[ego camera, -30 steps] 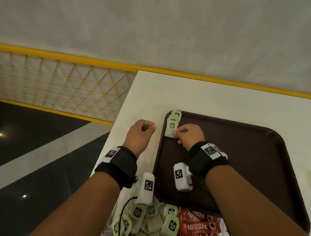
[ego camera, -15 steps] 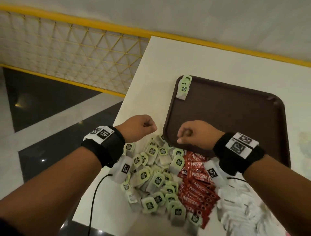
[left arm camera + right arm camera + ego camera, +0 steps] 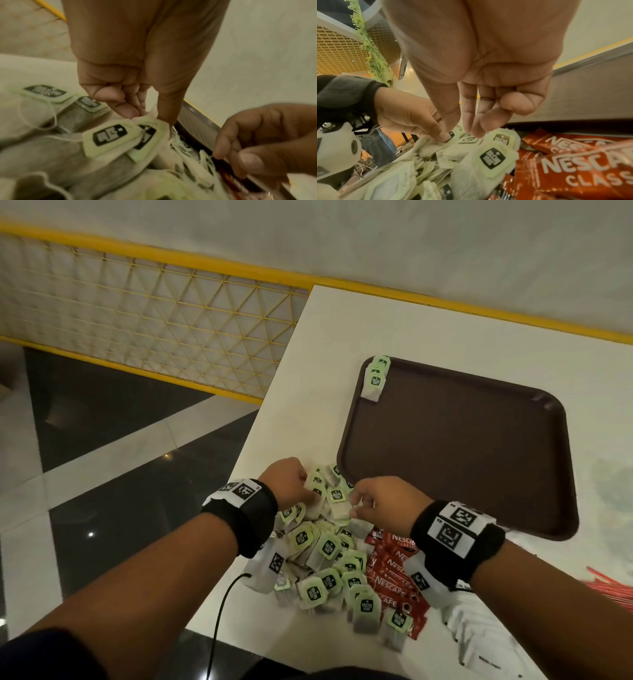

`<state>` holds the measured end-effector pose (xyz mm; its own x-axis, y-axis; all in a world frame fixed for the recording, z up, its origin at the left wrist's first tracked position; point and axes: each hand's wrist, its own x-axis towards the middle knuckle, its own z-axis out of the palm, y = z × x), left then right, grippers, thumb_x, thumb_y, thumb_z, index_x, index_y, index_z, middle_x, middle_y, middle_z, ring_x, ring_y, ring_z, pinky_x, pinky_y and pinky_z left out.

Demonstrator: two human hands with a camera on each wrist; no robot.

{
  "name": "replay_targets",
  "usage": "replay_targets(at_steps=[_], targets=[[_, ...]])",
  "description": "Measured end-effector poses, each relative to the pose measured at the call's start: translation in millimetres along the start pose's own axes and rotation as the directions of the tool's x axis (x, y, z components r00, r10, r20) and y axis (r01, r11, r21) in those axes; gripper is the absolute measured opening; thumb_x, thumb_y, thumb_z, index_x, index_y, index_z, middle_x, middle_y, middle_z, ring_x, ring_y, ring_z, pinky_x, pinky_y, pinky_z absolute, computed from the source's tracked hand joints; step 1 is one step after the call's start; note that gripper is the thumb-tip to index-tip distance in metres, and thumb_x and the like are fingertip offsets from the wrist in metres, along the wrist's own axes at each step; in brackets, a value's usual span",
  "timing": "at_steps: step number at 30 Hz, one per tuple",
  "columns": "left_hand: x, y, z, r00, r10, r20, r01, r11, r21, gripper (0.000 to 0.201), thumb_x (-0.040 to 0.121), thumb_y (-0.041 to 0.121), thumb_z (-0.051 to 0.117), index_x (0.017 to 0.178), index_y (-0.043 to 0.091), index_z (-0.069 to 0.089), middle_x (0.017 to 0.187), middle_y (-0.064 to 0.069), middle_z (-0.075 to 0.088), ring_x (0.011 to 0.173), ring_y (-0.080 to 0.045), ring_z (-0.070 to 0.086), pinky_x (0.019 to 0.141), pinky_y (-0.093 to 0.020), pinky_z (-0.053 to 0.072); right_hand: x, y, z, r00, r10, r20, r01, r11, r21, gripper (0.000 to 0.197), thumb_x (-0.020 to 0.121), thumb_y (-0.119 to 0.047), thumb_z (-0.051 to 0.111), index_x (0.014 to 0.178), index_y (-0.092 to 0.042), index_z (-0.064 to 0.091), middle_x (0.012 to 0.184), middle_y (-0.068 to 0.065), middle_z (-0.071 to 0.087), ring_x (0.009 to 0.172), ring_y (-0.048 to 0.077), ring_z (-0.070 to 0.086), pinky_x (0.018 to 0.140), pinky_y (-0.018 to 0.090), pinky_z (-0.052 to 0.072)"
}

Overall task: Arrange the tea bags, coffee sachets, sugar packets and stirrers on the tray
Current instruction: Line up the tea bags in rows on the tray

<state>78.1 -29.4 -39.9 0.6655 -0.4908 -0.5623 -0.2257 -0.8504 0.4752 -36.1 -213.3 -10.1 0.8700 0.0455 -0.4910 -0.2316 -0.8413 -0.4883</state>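
**Trainee:** Green-tagged tea bags (image 3: 329, 556) are heaped on the table (image 3: 445, 337) against the near-left corner of the tray (image 3: 462, 460), and both my hands are in the top of the heap. Which one do I lift?

**Coach:** Your left hand (image 3: 286, 486) has its thumb and curled fingers closed on the paper corner of one bag, as the left wrist view shows. Your right hand (image 3: 378, 503) hangs over the heap with fingers loosely bent; from above a bag lies against its fingertips (image 3: 475, 129), but I cannot tell whether you hold it. Take one bag only, by its tag.

**Trainee:** Why the tag?

**Coach:** I judge the strings will tangle, so a bag pulled by its body may drag its neighbours. Lift slowly and shake off any that follow.

**Trainee:** Where does it go?

**Coach:** A few tea bags on the tray (image 3: 376, 380) lie overlapped at its far-left corner. Continue that row along the left edge. The coffee sachets (image 3: 394, 577), the white packets (image 3: 479, 635) at the table's near edge and the red stirrers (image 3: 613, 583) at its right edge are not yet on the tray, so leave them space.
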Motion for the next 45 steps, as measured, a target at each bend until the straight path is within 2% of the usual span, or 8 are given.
replay_targets(at_steps=[10,15,19,22,27,32,39,45], targets=[[-11.5,6.1,-20.0,0.994,0.106,-0.002,-0.105,0.983,-0.152,0.037,0.081,0.029,0.078,0.066,0.014,0.048,0.064,0.001,0.044,0.057,-0.012,0.037,0.055,-0.026,0.029,-7.1,10.0,-14.6,0.996,0.049,-0.071,-0.037,0.987,0.156,0.014,0.09,-0.037,0.063,0.095,-0.025,0.067,0.085,-0.009,0.063,0.078,0.003,0.057,0.065,0.019,0.043],[-9.9,23.6,-36.2,0.987,0.158,-0.021,-0.153,0.901,-0.405,0.03,0.08,0.029,0.079,0.071,0.013,0.054,0.066,0.002,0.053,0.057,-0.006,0.047,0.056,-0.026,0.038,-0.8,6.3,-26.8,0.993,-0.009,-0.114,0.05,0.931,0.36,0.015,0.087,-0.035,0.069,0.092,-0.021,0.07,0.085,0.001,0.07,0.073,0.01,0.061,0.071,0.027,0.051],[2.9,42.7,-38.8,0.979,0.194,0.057,-0.089,0.668,-0.739,0.036,0.089,0.018,0.067,0.115,-0.003,0.055,0.113,-0.027,0.065,0.101,-0.037,0.067,0.094,-0.055,0.053,10.6,0.3,-31.9,0.986,-0.007,-0.167,0.11,0.778,0.619,0.023,0.083,-0.028,0.075,0.095,-0.01,0.069,0.088,0.012,0.072,0.071,0.012,0.063,0.065,0.02,0.051],[20.5,57.0,-37.2,0.984,0.18,0.006,-0.106,0.604,-0.79,0.029,0.094,0.015,0.063,0.116,0.001,0.051,0.116,-0.026,0.063,0.106,-0.037,0.065,0.097,-0.058,0.05,27.4,1.9,-35.1,0.953,0.127,-0.275,0.104,0.715,0.691,0.029,0.079,-0.029,0.079,0.092,-0.006,0.066,0.085,0.017,0.07,0.068,0.014,0.063,0.059,0.02,0.05],[52.1,75.2,-40.3,0.98,0.19,-0.052,-0.15,0.55,-0.822,0.05,0.086,0.029,0.069,0.122,0.002,0.047,0.121,-0.027,0.061,0.112,-0.038,0.063,0.095,-0.057,0.052,59.4,12.2,-49.0,0.891,0.253,-0.377,0.1,0.7,0.707,0.025,0.079,-0.026,0.079,0.087,-0.006,0.065,0.081,0.017,0.068,0.064,0.013,0.059,0.059,0.025,0.048],[79.5,82.3,-41.1,0.972,0.227,-0.055,-0.164,0.493,-0.855,0.027,0.103,0.024,0.049,0.126,0.012,0.055,0.122,-0.009,0.067,0.113,-0.025,0.064,0.1,-0.044,0.052,81.3,25.0,-63.4,0.898,0.331,-0.291,0.061,0.56,0.826,0.015,0.087,-0.019,0.072,0.094,-0.006,0.069,0.084,0.009,0.07,0.068,0.011,0.064,0.063,0.025,0.049],[114.5,71.2,-43.3,0.993,0.084,-0.084,-0.11,0.384,-0.917,0.027,0.105,0.019,0.041,0.125,0.004,0.05,0.128,-0.015,0.063,0.116,-0.029,0.063,0.097,-0.039,0.054,109.8,45.7,-71.9,0.867,0.452,-0.211,0.032,0.372,0.928,0.013,0.089,-0.011,0.069,0.098,-0.001,0.068,0.081,0.01,0.069,0.064,0.012,0.064,0.061,0.022,0.051],[129.5,63.1,-50.4,0.993,0.028,-0.118,-0.119,0.412,-0.903,0.024,0.106,0.02,0.041,0.123,0.005,0.05,0.128,-0.016,0.06,0.117,-0.03,0.061,0.09,-0.035,0.057,142.9,60.1,-68.9,0.758,0.604,-0.247,-0.078,0.461,0.884,0.008,0.087,-0.015,0.071,0.091,-0.009,0.066,0.081,0.009,0.072,0.062,0.013,0.068,0.063,0.027,0.059]])
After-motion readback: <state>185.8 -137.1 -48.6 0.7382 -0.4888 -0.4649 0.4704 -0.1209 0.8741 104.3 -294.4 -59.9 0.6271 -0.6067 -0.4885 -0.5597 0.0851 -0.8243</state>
